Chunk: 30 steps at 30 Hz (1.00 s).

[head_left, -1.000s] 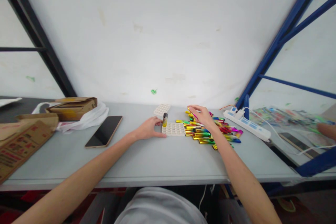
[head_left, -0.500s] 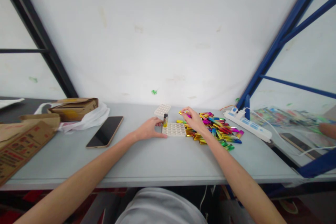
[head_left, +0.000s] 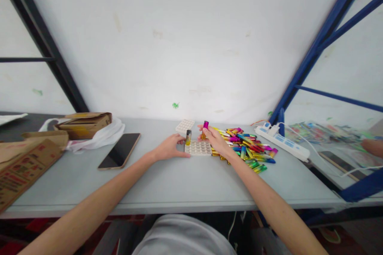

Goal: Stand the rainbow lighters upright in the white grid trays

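Observation:
A white tray [head_left: 198,148] with rows of round holes lies on the grey table. One yellow lighter [head_left: 188,138] with a black top stands upright at its back left corner. My left hand [head_left: 171,147] rests at the tray's left edge, thumb and fingers apart. Over the tray's back right part, my right hand [head_left: 216,139] grips a magenta and gold lighter [head_left: 205,129], held upright. A heap of shiny coloured lighters [head_left: 251,146] lies right of the tray, partly behind my right hand.
A second white tray [head_left: 184,125] lies by the wall. Left are a phone [head_left: 120,151], a white bag [head_left: 112,132] and cardboard boxes [head_left: 32,167]. A power strip [head_left: 283,142] lies right; beyond the blue frame shows another person's hand [head_left: 372,146].
My right hand has moved left and down from the heap to the tray, and the lighter in it is now upright. My left hand has stayed in place.

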### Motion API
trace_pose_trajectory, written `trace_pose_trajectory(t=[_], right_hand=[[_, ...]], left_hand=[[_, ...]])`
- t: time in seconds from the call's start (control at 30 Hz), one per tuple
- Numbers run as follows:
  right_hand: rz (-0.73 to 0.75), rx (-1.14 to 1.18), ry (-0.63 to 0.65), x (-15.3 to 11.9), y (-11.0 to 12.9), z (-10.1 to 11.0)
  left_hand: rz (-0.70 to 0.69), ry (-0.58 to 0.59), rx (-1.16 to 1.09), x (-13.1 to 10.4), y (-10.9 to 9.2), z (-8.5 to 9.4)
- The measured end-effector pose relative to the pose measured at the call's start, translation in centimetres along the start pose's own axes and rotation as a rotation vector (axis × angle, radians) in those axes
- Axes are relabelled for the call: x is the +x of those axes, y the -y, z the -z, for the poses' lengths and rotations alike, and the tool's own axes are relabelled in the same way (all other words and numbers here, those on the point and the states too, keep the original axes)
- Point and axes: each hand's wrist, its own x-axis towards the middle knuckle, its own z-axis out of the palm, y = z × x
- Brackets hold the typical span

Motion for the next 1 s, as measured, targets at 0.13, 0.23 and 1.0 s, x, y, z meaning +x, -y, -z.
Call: trace_pose_trajectory(t=[0.13,0.23,1.0], right_hand=[[-0.050,0.189,0.034,-0.2,0.2,-0.9],[-0.072,0.283,0.006,-0.2,0.2,-1.3],[0.025,-0.384,-0.280,0.1,-0.9,-1.2]], left_hand=[[-0.004,0.001,0.010,0.0,0.0,-0.1],[0.003,-0.006,-0.005,0.0,0.1,-0.1],[-0.006,-0.009,0.006,0.0,0.2,-0.2]])
